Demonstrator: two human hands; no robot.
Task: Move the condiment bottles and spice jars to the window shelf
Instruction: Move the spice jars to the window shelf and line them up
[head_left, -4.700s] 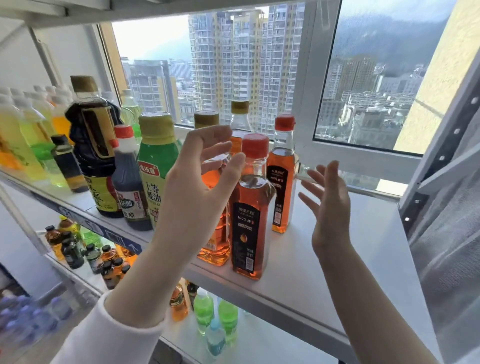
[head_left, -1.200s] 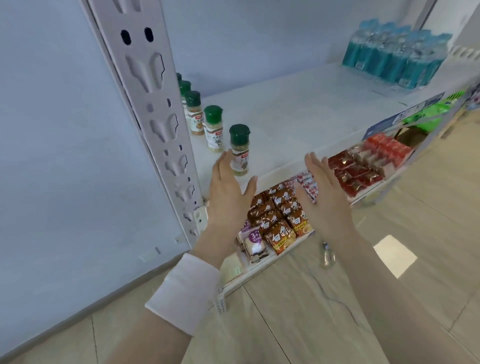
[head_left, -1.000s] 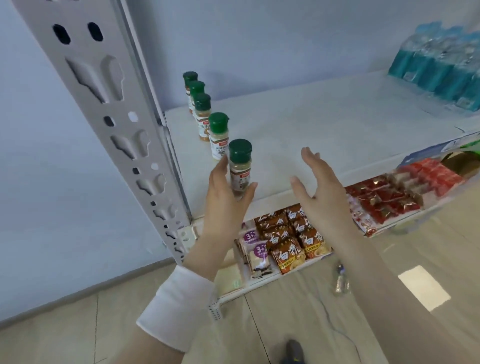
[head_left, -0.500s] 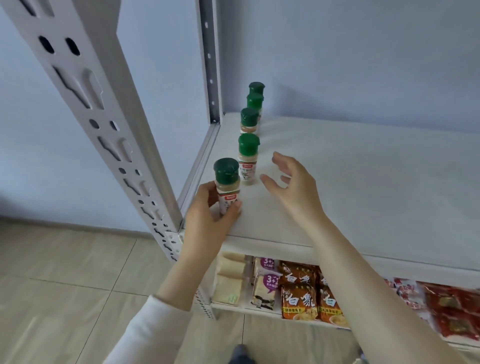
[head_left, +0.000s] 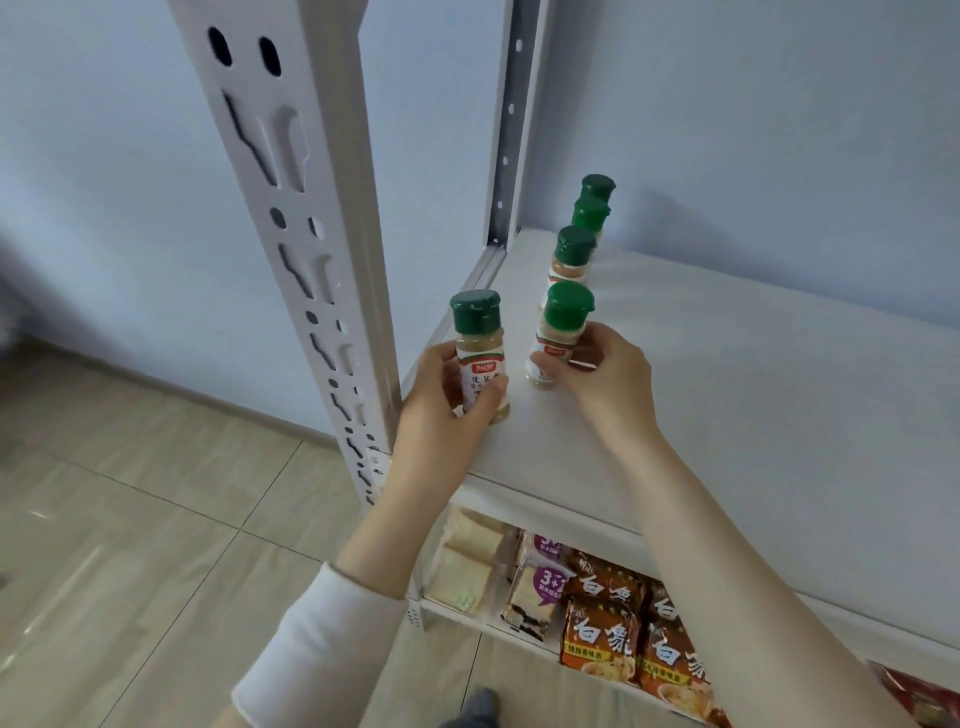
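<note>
Your left hand (head_left: 447, 400) wraps the front spice jar (head_left: 479, 353) at the shelf's (head_left: 727, 395) front left corner, close to the edge; your right hand (head_left: 605, 374) pinches the second jar (head_left: 558, 338) just behind it. Three more jars (head_left: 574, 254) stand in line toward the back corner. Lift straight up: a sideways sweep could topple that row, and the front jar could slip off the edge.

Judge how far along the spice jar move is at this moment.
Done: nothing visible here. In hand: the left hand grips the front jar, the right hand the second jar. Left: three more jars standing on the shelf.
</note>
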